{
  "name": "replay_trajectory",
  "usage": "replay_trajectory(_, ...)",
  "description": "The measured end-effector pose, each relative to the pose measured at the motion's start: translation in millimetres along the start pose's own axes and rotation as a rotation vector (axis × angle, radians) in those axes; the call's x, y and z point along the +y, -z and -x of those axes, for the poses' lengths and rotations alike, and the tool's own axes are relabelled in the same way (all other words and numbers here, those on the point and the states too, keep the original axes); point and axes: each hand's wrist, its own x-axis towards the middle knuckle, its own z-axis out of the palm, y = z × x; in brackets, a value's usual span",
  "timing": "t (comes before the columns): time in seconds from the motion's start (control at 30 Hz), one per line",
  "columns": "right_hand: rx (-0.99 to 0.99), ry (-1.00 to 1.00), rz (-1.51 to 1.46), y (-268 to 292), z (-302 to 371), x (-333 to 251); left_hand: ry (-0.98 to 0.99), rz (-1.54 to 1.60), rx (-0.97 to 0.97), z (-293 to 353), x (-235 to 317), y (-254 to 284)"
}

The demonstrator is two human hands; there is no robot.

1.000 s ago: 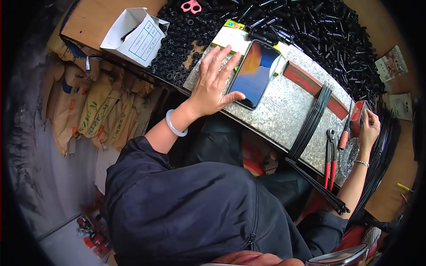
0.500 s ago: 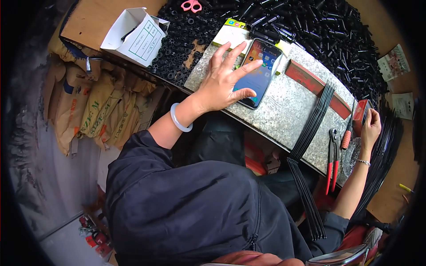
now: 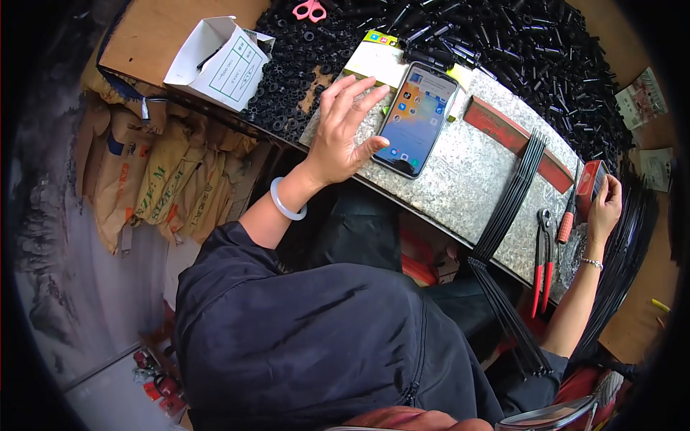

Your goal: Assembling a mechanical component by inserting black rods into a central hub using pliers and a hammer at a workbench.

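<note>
My left hand (image 3: 343, 133) hovers at the left edge of a smartphone (image 3: 417, 118), fingers apart and holding nothing. The phone leans face up, its screen lit with app icons, against a white and yellow-green box (image 3: 374, 61) on the speckled worktop (image 3: 445, 176). At the far right my right hand (image 3: 605, 207) has its fingers bent at the side of a small red box (image 3: 589, 183) and appears to grip it. Beside that hand lie a screwdriver with a red-orange handle (image 3: 566, 226) and red-handled pliers (image 3: 543, 266).
A bundle of thin black rods (image 3: 510, 205) crosses the worktop and overhangs its front edge, near a red bar (image 3: 496, 128). Black tubular parts (image 3: 517, 43) pile up behind. An open white carton (image 3: 219, 65) and pink scissors (image 3: 310, 10) are at the back left.
My left hand has drawn back leftward off the phone, uncovering its screen. A small panel now shows at the screen's top. My right hand stays by the red box.
</note>
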Motion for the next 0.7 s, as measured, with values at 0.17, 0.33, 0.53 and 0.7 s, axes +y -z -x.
replay_trajectory(0.17, -0.024, 0.001, -0.008, -2, -1, 4, 0.028, 0.021, 0.025, -1, 0, -2)
replay_trajectory(0.33, -0.037, 0.008, -0.017, -2, -2, 8, 0.042, 0.045, 0.033, 1, -3, -3)
replay_trajectory(0.53, -0.065, 0.007, -0.022, -2, -4, 16, 0.037, 0.046, 0.024, 0, 0, -3)
replay_trajectory(0.7, -0.065, 0.005, -0.032, -3, -4, 17, 0.010, 0.002, -0.004, 0, -2, -5)
